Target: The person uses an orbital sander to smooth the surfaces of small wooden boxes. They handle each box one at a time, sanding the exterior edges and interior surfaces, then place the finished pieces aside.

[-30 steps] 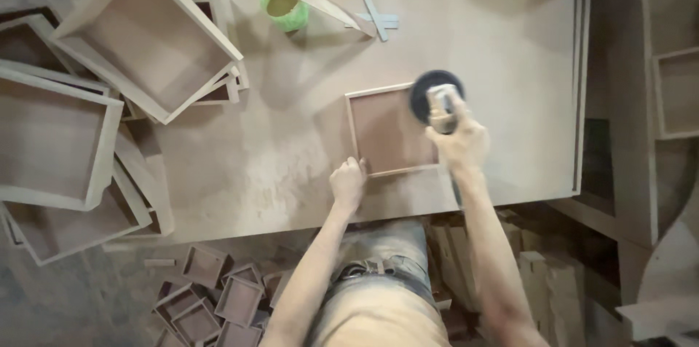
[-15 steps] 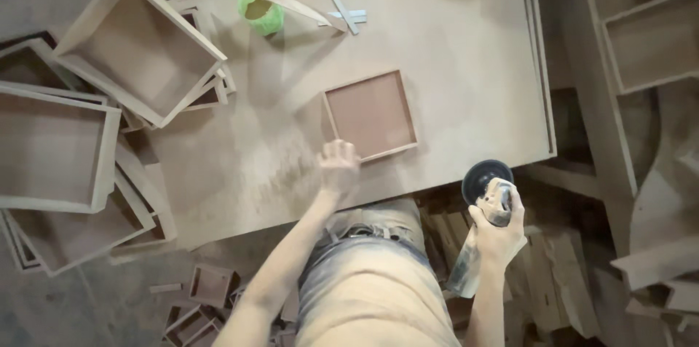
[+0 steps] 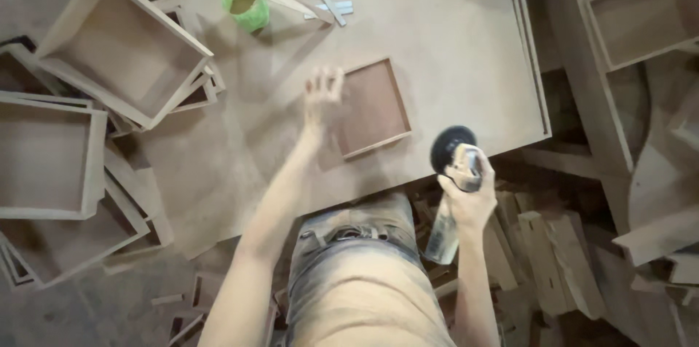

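A small shallow wooden tray (image 3: 373, 108) lies flat near the front edge of the workbench (image 3: 451, 48). My left hand (image 3: 322, 93) reaches over the bench with fingers spread, right at the tray's left edge; it is blurred. My right hand (image 3: 468, 190) grips a handheld sander (image 3: 453, 165) with a round black pad, held off the bench just past its front right edge, above the floor.
A green cup (image 3: 247, 6) and thin wooden strips (image 3: 329, 6) lie at the bench's far side. Large open wooden boxes (image 3: 120, 48) are stacked at the left, another box (image 3: 641, 16) at the right. Wood offcuts (image 3: 553, 252) litter the floor.
My right hand lifted the sander off the tray and carried it down past the bench's front right edge. My left hand left the tray's near corner and reached forward along its left side.
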